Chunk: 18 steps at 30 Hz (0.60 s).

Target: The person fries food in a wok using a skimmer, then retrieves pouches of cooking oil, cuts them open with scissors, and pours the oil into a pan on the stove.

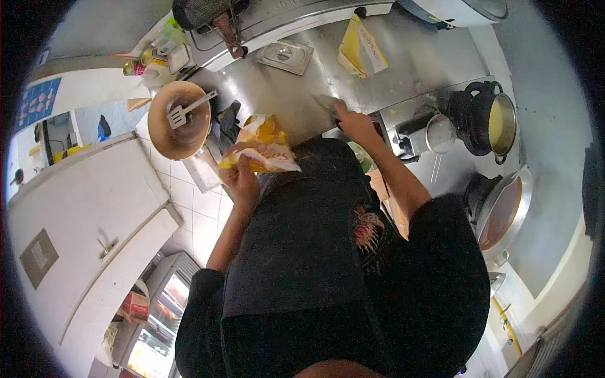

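Observation:
My left hand [242, 179] is closed on a crumpled yellow and white plastic bag [271, 157], held up in front of my body at the counter's near edge. In my right hand [357, 126] is a knife [326, 103]; its blade is smeared and points away to the left over the steel counter [277, 94]. The fingers are wrapped round its handle, which is mostly hidden. Farther back on the counter lies a cut piece of similar yellow and white packaging [362, 50], apart from both hands.
A metal lid [285, 57] lies at the back. To the left, a large brown bowl [161, 135] holds a white slotted spatula [184, 114]. On the right are a strainer [440, 133], a pot with yellowish contents [500, 126] and a wide pan [524, 201].

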Motion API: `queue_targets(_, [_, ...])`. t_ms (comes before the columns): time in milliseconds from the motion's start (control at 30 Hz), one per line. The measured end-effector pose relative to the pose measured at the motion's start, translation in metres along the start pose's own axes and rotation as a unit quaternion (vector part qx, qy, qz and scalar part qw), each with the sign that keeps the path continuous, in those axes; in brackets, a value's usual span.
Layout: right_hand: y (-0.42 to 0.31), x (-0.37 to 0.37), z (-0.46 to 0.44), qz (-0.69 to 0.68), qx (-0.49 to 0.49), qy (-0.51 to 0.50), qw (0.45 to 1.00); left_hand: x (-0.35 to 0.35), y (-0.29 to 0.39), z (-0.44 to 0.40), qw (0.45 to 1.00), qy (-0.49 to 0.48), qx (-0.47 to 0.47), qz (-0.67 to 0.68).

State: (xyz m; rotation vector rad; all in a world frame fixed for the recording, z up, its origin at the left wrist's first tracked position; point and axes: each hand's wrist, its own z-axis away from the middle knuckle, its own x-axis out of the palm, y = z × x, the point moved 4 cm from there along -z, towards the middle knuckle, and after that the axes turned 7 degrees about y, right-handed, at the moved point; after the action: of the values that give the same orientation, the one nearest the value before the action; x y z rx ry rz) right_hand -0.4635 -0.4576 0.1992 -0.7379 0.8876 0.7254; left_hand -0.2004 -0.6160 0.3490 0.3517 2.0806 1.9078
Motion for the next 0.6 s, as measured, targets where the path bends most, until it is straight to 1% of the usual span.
queue_targets(100, [0.005,0.031,-0.024,-0.034,-0.061,0.087,0.994,0.001,0.017,0.002,0.997,0.026,0.012,0.069])
queue_targets(133, [0.004,0.038,-0.029,-0.028,-0.079,0.095,0.992,-0.009,0.009,0.005,0.998,0.026,0.008,0.065])
queue_targets(200, [0.0,0.039,-0.037,-0.014,-0.118,0.114,0.986,-0.005,0.022,0.002,0.993,0.033,0.002,0.111])
queue_targets(233, [0.001,0.041,-0.038,-0.021,-0.115,0.103,0.988,-0.004,0.03,0.002,0.99,0.038,-0.001,0.133])
queue_targets(300, [-0.009,0.033,-0.038,-0.034,-0.115,0.083,0.989,0.0,0.045,-0.004,0.992,0.033,-0.006,0.121])
queue_targets(333, [-0.018,0.027,-0.04,-0.163,-0.101,0.039,0.981,0.004,0.051,-0.008,0.992,0.031,-0.014,0.12])
queue_targets(367, [-0.035,0.007,-0.03,-0.287,-0.084,-0.008,0.954,0.003,0.054,-0.011,0.992,0.029,-0.023,0.119])
queue_targets(400, [-0.052,-0.014,-0.017,-0.404,-0.064,-0.056,0.911,0.002,0.051,-0.017,0.991,-0.005,-0.015,0.13])
queue_targets(433, [-0.073,-0.038,0.0,-0.518,-0.06,-0.076,0.85,0.005,0.052,-0.025,0.99,-0.036,-0.027,0.135])
queue_targets(467, [-0.096,-0.061,0.021,-0.624,-0.054,-0.092,0.774,0.01,0.057,-0.034,0.987,-0.071,-0.038,0.142])
queue_targets(500, [-0.113,-0.073,0.033,-0.719,-0.047,-0.105,0.686,0.016,0.063,-0.043,0.982,-0.109,-0.049,0.149])
queue_targets(567, [-0.128,-0.055,0.03,-0.839,-0.072,-0.115,0.527,0.041,0.093,-0.063,0.942,-0.205,-0.065,0.259])
queue_targets(600, [-0.135,-0.07,0.033,-0.852,-0.109,-0.136,0.494,0.051,0.111,-0.068,0.941,-0.233,-0.062,0.238])
